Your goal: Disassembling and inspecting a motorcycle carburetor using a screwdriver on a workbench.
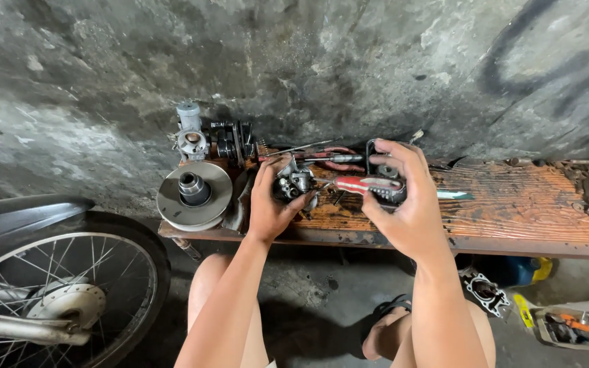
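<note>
No boxes or labels on the wooden bench [526,204] really, just the round grey pulley disc [194,194] at its left end, a blue can [512,269] tucked under the right side and a small tray of tools [567,327] on the floor. Your left hand [267,204] is curled tight around the little metal carburetor [296,182] sitting mid-bench, palm tipped inward. Your right hand [403,197] is pinched shut on the red-handled screwdriver [369,184], tip aimed left at that part, wrist bent down.
</note>
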